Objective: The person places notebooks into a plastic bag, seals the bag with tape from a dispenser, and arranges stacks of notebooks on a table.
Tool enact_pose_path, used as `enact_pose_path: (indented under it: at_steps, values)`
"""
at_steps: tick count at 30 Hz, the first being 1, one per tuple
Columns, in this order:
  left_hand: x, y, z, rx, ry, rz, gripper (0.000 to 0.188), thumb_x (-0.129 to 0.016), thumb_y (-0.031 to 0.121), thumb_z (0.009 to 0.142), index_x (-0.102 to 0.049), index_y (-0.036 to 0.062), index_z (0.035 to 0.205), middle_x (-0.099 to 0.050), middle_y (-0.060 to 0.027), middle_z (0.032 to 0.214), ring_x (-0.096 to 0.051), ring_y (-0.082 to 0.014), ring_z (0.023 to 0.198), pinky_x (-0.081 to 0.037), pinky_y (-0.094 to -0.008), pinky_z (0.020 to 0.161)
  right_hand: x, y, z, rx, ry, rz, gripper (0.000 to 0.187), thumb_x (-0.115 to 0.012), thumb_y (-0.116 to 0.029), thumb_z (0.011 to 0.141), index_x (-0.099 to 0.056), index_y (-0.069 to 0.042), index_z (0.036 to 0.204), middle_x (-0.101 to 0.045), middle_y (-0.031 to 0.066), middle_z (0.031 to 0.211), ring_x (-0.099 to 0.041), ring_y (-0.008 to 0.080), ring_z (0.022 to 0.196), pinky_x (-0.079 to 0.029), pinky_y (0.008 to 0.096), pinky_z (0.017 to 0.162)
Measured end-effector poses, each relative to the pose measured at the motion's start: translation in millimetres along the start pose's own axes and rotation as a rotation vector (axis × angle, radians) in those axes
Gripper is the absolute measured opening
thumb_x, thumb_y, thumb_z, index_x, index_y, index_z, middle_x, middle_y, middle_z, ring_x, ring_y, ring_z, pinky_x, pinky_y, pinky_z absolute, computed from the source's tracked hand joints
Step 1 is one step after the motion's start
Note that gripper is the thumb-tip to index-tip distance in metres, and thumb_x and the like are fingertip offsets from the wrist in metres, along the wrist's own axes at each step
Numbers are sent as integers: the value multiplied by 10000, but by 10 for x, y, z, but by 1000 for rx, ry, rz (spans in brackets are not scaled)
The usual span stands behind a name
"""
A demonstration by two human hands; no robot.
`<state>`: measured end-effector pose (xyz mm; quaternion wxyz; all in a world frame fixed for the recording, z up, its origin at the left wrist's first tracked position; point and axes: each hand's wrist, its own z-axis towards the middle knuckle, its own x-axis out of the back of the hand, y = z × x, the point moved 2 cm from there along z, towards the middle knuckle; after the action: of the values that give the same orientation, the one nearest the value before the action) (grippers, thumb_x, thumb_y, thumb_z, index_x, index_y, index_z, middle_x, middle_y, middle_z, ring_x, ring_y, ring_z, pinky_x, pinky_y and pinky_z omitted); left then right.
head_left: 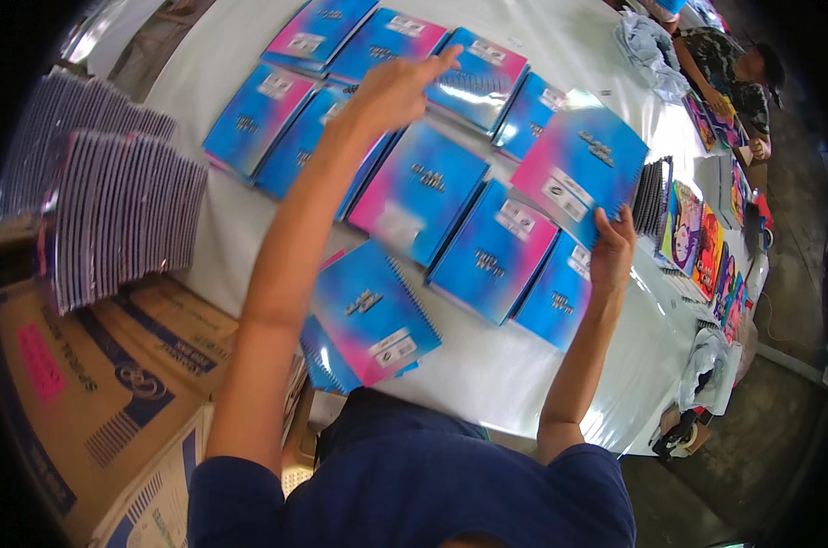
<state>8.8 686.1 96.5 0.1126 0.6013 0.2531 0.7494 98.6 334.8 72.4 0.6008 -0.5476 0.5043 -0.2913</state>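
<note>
My right hand (612, 248) grips a blue and pink spiral notebook (586, 164) by its lower right corner, thumb on the cover, raised over the stacks at the right. My left hand (398, 93) reaches over the far rows, forefinger stretched out beside a notebook stack (476, 78); nothing shows in it, though its other fingers are partly hidden. Several stacks of matching notebooks stand in rows on the table, among them a near one (492, 251) and a middle one (421, 192). Close to my body lies a loose pile of the notebooks (368, 310), spiral edge to the right.
Tall stacks of spiral-bound books (126, 215) rise at the left beside printed cardboard boxes (104, 384). Along the right of the white table (473, 365) lie colourful notebooks (706, 247) and plastic bags (651, 55). Another person (729, 78) handles notebooks at the far right.
</note>
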Motion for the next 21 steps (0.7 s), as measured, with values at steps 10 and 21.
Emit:
enact_pose_path:
  at_steps: [10,21]
  values:
    - [-469,227,-3848,97,8,176,515,-549,51,795,-598,257,1264,-559,21,1327,-345,-263,1367,-292,-476,1115,-662,-59,-1503,-201,-334,93,722,-819,-110,655,-503,7,1293,-610,84,1214,-572,194,1101,-409,318,985]
    - [-94,35,-3493,366,513,-196,568,-456,-122,793,-513,47,1333,-381,-236,1441,-351,-373,1354,-326,-452,1075,-1181,1057,-2187,25,-561,-1349,335,-745,-263,778,-537,-18,874,-591,175,704,-609,370,623,-457,439,537]
